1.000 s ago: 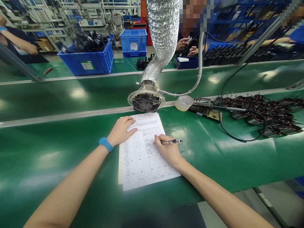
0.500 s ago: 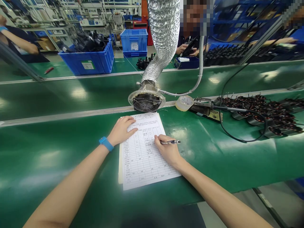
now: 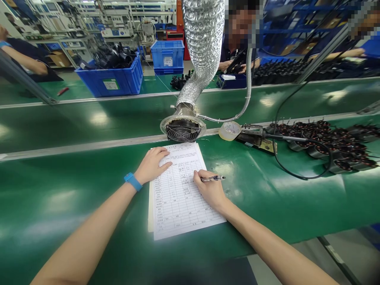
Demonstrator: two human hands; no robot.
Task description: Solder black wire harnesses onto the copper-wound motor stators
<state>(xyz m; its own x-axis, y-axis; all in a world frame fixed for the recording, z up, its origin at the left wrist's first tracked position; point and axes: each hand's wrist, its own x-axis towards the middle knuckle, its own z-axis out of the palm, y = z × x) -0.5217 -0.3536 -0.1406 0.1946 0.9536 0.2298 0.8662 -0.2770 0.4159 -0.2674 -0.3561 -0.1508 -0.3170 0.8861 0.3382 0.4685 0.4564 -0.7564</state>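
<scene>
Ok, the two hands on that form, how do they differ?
The left hand lies flat with its fingers spread on the paper form, while the right hand is curled around a pen. The left hand has a blue wristband at its wrist; the right hand's wrist is bare. The left hand sits nearer the top of the sheet, the right hand lower, at its right edge. Both are ungloved and touch the form.

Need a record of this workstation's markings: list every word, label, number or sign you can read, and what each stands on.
No text can be read for certain.
Printed table form: headings and entries too small to read.
Label on the front blue plastic crate: too blurred to read.
Label on the rear blue plastic crate: too blurred to read.
</scene>
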